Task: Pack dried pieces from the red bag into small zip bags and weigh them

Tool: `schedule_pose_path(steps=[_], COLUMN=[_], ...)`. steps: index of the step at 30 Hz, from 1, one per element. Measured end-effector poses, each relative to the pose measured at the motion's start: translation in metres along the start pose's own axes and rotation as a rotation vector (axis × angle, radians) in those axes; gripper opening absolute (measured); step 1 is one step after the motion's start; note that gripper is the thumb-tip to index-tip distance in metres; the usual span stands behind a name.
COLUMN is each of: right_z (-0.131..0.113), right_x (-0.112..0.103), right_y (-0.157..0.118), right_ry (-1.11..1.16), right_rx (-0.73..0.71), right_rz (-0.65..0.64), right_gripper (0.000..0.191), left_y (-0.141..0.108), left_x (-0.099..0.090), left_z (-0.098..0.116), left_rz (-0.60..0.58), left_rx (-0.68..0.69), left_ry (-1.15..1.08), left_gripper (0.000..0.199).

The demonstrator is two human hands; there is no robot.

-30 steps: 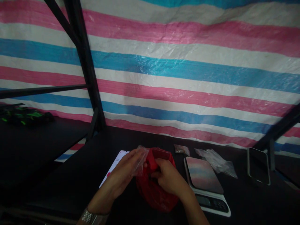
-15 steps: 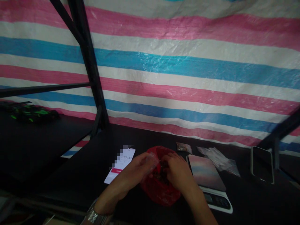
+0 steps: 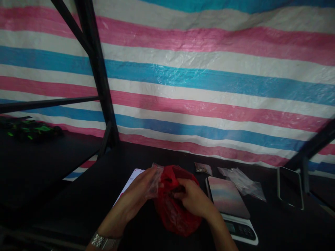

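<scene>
A person's left hand, a steel link watch on its wrist, pinches the top of a small clear plastic bag between thumb and fingers, the rest of the hand half closed. The right hand rests curled at the gathered mouth of a crumpled red plastic carrier bag, which lies near the front edge of a black-topped bench, between the two hands. A dark mass shows in the folds under the right fingers, but whether that hand has hold of anything inside cannot be told. The clear bag hangs just beside the red one, touching its upper edge.

To the right stands a white digital kitchen scale topped by a pastel pink-and-blue square slab. Along the back edge lie a small sachet of brownish contents and crumpled clear plastic bags. A black phone with a silver rim lies near the right end, and a white slip sits partly under the left hand. Black steel posts rise before a pink, white and blue striped tarpaulin; a green-and-black object sits on a lower dark shelf at left.
</scene>
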State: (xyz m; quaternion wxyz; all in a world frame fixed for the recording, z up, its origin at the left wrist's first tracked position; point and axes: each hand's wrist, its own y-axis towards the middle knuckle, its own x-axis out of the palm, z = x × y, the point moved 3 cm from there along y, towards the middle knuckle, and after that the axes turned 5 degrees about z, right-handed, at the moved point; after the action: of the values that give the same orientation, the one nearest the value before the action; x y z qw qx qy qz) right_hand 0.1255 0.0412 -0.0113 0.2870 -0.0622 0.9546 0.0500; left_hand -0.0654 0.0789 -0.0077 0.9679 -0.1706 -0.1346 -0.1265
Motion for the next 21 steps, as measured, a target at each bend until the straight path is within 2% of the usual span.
schedule_pose_path(steps=[5,8,10,13,17,21], right_z=[0.004,0.004,0.006,0.005,-0.007,-0.025], right_x=[-0.016,-0.032,-0.043,-0.058,-0.071,-0.076], right_y=[-0.002,-0.008,-0.013,-0.021,-0.034,-0.047], right_ry=[0.182,0.212,0.248,0.276,0.27,0.102], right_rx=[0.034,-0.007,-0.026,-0.022,-0.03,-0.103], right_rz=[-0.001,0.053,0.075,0.112,0.211,0.326], right_gripper=[0.032,0.027,0.025,0.026,0.027,0.03], left_y=[-0.01,-0.023,-0.03,-0.033,-0.017,-0.003], left_x=[-0.005,0.006,0.02,0.039,0.048,0.06], left_z=[0.013,0.026,0.027,0.018,-0.004,-0.02], left_rz=[-0.026,-0.06,-0.154,-0.221,-0.111,-0.142], left_rx=[0.261,0.387,0.371,0.322,0.366,0.419], left_ry=[0.314,0.397,0.41,0.462,0.579,0.607], left_gripper=[0.051,0.042,0.04,0.044,0.06,0.057])
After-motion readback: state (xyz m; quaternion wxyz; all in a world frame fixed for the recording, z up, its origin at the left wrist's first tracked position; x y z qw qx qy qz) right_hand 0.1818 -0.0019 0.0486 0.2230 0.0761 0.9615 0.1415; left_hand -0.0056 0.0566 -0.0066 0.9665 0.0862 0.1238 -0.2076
